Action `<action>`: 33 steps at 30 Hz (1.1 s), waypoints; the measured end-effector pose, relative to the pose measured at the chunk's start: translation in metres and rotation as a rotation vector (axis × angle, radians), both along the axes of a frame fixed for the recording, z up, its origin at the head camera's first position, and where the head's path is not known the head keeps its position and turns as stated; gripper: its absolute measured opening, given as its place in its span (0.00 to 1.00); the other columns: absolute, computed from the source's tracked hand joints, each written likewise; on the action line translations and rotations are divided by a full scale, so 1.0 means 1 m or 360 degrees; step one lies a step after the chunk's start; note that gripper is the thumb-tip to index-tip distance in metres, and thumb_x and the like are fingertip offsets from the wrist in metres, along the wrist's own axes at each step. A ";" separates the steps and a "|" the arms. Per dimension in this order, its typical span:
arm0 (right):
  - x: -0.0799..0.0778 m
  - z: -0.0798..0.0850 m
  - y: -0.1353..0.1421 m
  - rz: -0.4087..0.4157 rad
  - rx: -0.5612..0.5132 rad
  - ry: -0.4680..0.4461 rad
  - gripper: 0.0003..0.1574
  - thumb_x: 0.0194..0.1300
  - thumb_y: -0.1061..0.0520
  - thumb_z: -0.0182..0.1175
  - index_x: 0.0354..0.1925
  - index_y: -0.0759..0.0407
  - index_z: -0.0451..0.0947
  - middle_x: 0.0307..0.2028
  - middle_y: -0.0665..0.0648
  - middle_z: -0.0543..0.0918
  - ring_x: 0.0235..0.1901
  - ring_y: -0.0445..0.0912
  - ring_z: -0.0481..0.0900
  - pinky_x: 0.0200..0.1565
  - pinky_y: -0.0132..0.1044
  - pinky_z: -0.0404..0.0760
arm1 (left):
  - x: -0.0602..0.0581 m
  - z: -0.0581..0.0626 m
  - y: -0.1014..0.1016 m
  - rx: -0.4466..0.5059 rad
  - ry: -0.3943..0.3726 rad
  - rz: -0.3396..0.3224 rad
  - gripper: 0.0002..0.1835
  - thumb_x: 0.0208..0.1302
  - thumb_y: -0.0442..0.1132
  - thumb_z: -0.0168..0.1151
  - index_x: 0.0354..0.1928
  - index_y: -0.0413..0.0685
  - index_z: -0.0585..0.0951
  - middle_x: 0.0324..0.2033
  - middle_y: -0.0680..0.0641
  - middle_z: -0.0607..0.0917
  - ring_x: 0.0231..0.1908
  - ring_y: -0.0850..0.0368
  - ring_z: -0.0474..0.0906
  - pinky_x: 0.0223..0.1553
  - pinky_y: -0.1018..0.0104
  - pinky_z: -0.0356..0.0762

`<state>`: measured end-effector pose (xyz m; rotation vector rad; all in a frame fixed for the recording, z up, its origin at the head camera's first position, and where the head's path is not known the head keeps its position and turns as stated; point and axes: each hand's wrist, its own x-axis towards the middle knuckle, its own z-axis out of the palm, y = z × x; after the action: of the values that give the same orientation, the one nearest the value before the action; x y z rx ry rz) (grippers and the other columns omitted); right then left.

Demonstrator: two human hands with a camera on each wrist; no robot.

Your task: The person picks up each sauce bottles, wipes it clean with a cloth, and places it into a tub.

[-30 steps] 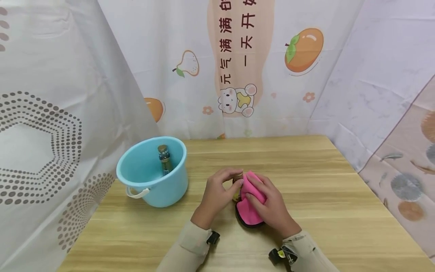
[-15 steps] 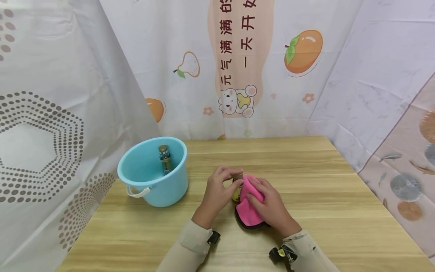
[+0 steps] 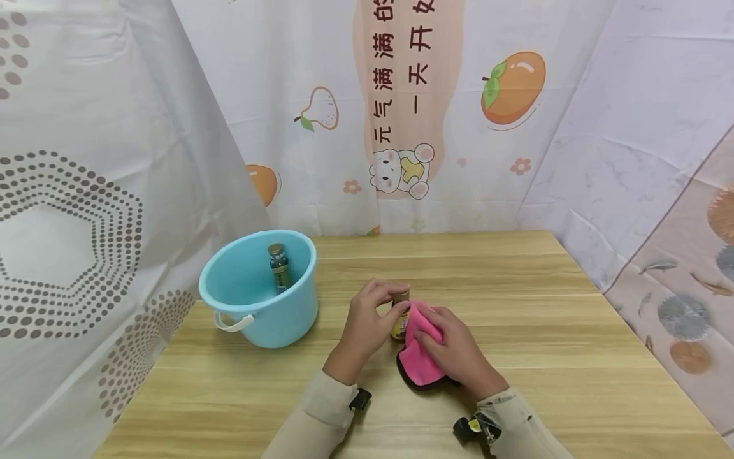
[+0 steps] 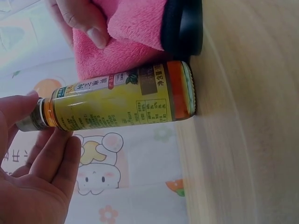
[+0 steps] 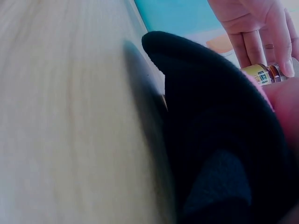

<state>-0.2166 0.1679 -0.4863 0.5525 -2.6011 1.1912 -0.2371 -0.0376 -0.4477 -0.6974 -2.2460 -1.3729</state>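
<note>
My left hand (image 3: 364,328) pinches the cap of a small sesame oil bottle (image 4: 112,100) between thumb and fingers. The bottle stands upright on the table and has a yellow label. In my right hand (image 3: 461,354) is a pink cloth (image 3: 421,363) with a black edge, its fleecy side against the bottle's right side. The right wrist view shows mostly the cloth's black underside (image 5: 210,102), with the bottle's neck (image 5: 259,73) beyond it. The cloth hides part of the bottle in the head view.
A light blue bucket (image 3: 295,322) with a white handle stands on the left of the wooden table (image 3: 573,357). Another dark bottle (image 3: 280,268) with a gold cap leans inside it. Patterned curtains (image 3: 321,159) hang behind the table and along both sides.
My right hand has brought the cloth slightly down along the bottle, so more of the bottle's cap and label shows. My left hand stays on the cap.
</note>
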 end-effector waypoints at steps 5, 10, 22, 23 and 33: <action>0.000 -0.002 0.001 -0.0011 0.0017 -0.0049 0.35 0.67 0.54 0.71 0.71 0.51 0.75 0.60 0.56 0.82 0.49 0.45 0.81 0.50 0.44 0.84 | 0.000 0.000 0.000 0.0021 -0.0006 -0.0041 0.13 0.70 0.39 0.69 0.55 0.56 0.87 0.49 0.55 0.82 0.50 0.62 0.82 0.57 0.67 0.83; -0.001 -0.002 0.001 -0.0013 0.0010 -0.0088 0.35 0.68 0.54 0.71 0.71 0.50 0.75 0.61 0.56 0.82 0.49 0.45 0.81 0.50 0.45 0.84 | -0.002 -0.001 -0.001 0.0031 0.0009 -0.0057 0.13 0.70 0.38 0.69 0.54 0.54 0.87 0.49 0.54 0.82 0.51 0.61 0.83 0.58 0.68 0.83; 0.000 -0.001 0.001 -0.0012 0.0039 -0.0068 0.34 0.67 0.54 0.71 0.70 0.51 0.76 0.60 0.56 0.82 0.49 0.45 0.81 0.50 0.44 0.84 | -0.002 0.000 -0.002 -0.0013 0.0045 -0.0015 0.13 0.71 0.40 0.69 0.54 0.58 0.87 0.49 0.57 0.85 0.50 0.62 0.83 0.55 0.65 0.84; 0.000 -0.001 0.001 -0.0012 0.0038 -0.0063 0.34 0.67 0.54 0.71 0.70 0.51 0.77 0.60 0.56 0.82 0.49 0.45 0.81 0.49 0.44 0.84 | -0.002 0.001 -0.002 -0.0016 0.0051 -0.0016 0.12 0.71 0.40 0.68 0.54 0.58 0.87 0.49 0.57 0.85 0.51 0.62 0.83 0.55 0.65 0.84; 0.000 -0.003 0.001 -0.0008 0.0014 0.0022 0.32 0.67 0.56 0.71 0.68 0.51 0.78 0.59 0.56 0.83 0.50 0.46 0.82 0.50 0.45 0.85 | -0.003 0.000 -0.002 -0.0079 0.0190 0.0020 0.12 0.69 0.38 0.70 0.53 0.50 0.87 0.48 0.54 0.87 0.50 0.61 0.83 0.53 0.58 0.85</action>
<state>-0.2165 0.1687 -0.4890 0.5532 -2.5957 1.1709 -0.2401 -0.0400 -0.4480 -0.7602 -2.1932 -1.2400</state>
